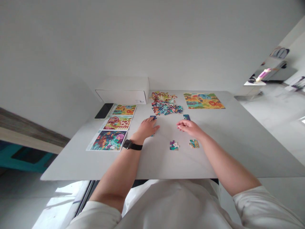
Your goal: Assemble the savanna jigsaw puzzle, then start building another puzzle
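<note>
My left hand (147, 128), with a black watch (128, 144) on its wrist, lies palm down with fingers spread. Its fingertips touch a dark blue puzzle piece (153, 117), and a bit of another piece shows by the thumb, mostly hidden. My right hand (189, 127) has its fingers curled together; no piece shows between them. Just beyond it is a second dark blue piece (186, 117). Nearer to me lie a purple, green and white puzzle piece (174, 145) and an orange and teal puzzle piece (194, 143).
Loose pieces form a teal heap (166, 108) and a yellow-red heap (163, 96). A completed animal puzzle (204, 100) lies back right. At left are picture sheets (108, 140), a phone (104, 111) and a white box (122, 90) against the wall.
</note>
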Demonstrator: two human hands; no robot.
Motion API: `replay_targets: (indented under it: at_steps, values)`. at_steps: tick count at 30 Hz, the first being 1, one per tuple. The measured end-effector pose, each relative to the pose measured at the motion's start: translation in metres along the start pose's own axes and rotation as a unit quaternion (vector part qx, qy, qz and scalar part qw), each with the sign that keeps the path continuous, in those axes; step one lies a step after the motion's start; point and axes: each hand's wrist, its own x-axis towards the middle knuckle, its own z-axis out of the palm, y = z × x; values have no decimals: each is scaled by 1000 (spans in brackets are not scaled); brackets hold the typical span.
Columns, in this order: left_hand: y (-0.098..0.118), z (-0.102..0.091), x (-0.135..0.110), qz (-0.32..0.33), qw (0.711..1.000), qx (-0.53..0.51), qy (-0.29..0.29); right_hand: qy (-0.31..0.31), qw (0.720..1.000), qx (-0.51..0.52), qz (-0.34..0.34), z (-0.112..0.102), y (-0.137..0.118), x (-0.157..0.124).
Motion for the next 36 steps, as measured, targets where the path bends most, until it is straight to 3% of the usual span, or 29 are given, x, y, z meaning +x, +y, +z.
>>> replay_targets:
  at_steps: [7, 12, 17, 21, 25, 30, 36]
  values:
    - [2, 8, 0, -14, 1000, -16, 22, 56, 998, -11, -18, -19, -2, 0]
    - [1, -3, 2, -16, 996, -54, 66, 130, 990, 7, -62, -42, 0, 0]
    - [9, -24, 0, 36, 981, -125, 146, 210, 964, -131, -103, -60, 15, 16]
    - [18, -30, -4, 88, 971, -156, 155, 175, 934, -299, -82, -63, 19, 44]
    - [22, -30, -5, 103, 968, -165, 158, 137, 884, -442, -71, -59, 9, 80]
    - [22, -29, -6, 103, 967, -171, 156, 100, 852, -511, -55, -41, -2, 121]
    - [23, -28, -7, 105, 967, -173, 157, 94, 836, -540, -15, -17, -6, 143]
